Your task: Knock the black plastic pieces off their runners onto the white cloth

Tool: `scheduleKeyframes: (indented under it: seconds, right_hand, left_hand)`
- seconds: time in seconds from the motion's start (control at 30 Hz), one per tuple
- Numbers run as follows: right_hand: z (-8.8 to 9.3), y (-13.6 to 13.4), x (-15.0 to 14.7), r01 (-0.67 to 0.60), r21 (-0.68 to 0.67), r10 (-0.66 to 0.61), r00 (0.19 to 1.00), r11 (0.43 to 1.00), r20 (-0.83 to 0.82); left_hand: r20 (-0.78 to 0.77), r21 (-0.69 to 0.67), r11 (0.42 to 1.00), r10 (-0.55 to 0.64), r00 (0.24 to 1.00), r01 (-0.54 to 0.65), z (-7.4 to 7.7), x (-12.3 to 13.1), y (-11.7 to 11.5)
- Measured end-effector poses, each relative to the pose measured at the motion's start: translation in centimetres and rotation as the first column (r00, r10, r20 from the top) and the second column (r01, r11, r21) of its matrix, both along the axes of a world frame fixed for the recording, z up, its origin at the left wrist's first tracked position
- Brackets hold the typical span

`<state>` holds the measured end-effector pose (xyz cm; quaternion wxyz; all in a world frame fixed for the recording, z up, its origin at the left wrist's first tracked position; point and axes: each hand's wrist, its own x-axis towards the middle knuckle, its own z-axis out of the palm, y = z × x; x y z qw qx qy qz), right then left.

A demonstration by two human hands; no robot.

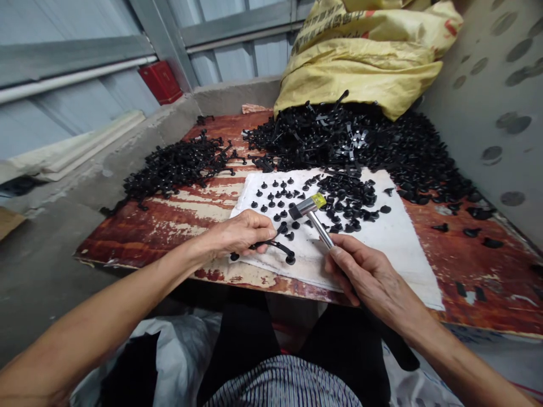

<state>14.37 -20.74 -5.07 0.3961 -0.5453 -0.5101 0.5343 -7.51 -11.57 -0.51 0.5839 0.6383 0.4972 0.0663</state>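
My left hand (241,233) is closed around a black curved bracket (278,245) with round feet, held over the near left part of a white cloth (399,254). In my right hand (360,263) is a mallet (321,227) with a metal shaft, a black face and a yellow face. Its head is raised above the cloth, a little right of the bracket. Small black round-based pegs (271,203) stand in loose rows just beyond my left hand. More black pegs (350,195) lie heaped farther right on the cloth.
A pile of black brackets (173,167) lies on the left of the worn red board (169,226). Behind the cloth, a large heap of black parts (305,135) spills from a yellow sack (360,68). A spotted pale panel (492,102) bounds the right side. A red box (160,82) sits at back left.
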Motion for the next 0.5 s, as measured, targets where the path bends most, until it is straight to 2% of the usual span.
scheduleKeyframes:
  seconds: [0.2,0.5]
  right_hand:
    - [-0.20,0.04,0.09,0.026,-0.010,-0.027,0.994,1.000,-0.109]
    - [-0.51,-0.05,0.18,0.035,-0.008,-0.036,0.985,0.999,-0.167]
  left_hand:
    - [0.035,-0.007,1.000,0.024,0.999,-0.024,-0.13,0.05,-0.18]
    - [-0.002,0.110,0.992,-0.063,0.998,0.063,-0.36,-0.22,-0.13]
